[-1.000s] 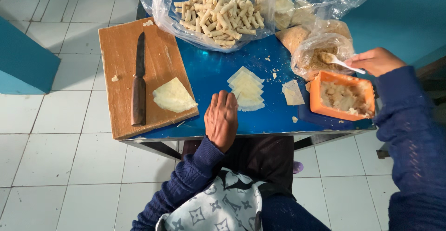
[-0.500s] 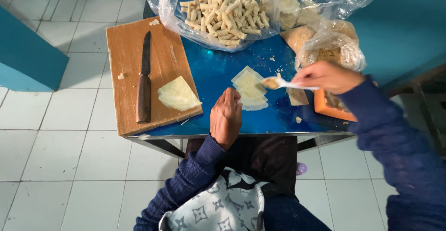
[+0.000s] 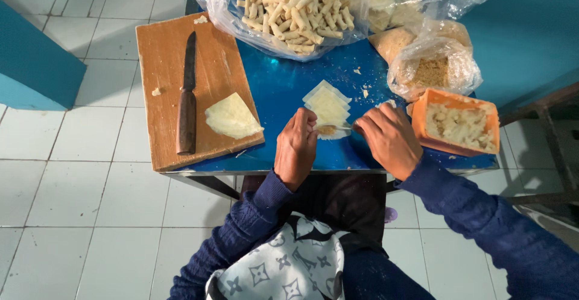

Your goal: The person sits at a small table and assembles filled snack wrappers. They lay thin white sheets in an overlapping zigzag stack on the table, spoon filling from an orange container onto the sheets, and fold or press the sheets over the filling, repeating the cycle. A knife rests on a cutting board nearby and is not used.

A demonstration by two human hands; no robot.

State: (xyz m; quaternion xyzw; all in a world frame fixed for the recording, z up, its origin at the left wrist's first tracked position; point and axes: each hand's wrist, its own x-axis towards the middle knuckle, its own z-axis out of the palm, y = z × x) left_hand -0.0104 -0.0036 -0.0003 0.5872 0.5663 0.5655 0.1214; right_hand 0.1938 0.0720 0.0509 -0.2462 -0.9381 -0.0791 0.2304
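Observation:
A stack of pale square wrappers [image 3: 327, 104] lies on the blue table [image 3: 277, 89]. My right hand [image 3: 389, 137] holds a small spoon [image 3: 339, 129] whose tip rests a dab of brownish filling on the near wrapper. My left hand [image 3: 295, 146] sits at the wrapper's left edge, fingers curled against the spoon tip. An orange tub [image 3: 458, 122] of chunky pale filling stands just right of my right hand.
A wooden cutting board [image 3: 163, 65] at the left carries a brown-handled knife [image 3: 187, 95] and a stack of wrappers [image 3: 231, 116]. A plastic bag of rolled pieces [image 3: 295, 7] lies at the back, and bags of crumbs [image 3: 431, 68] at the back right. Tiled floor surrounds the table.
My right hand brought the loaded spoon from the orange tub leftward and down onto the wrapper stack. My left hand turned from lying flat to touching the spoon tip.

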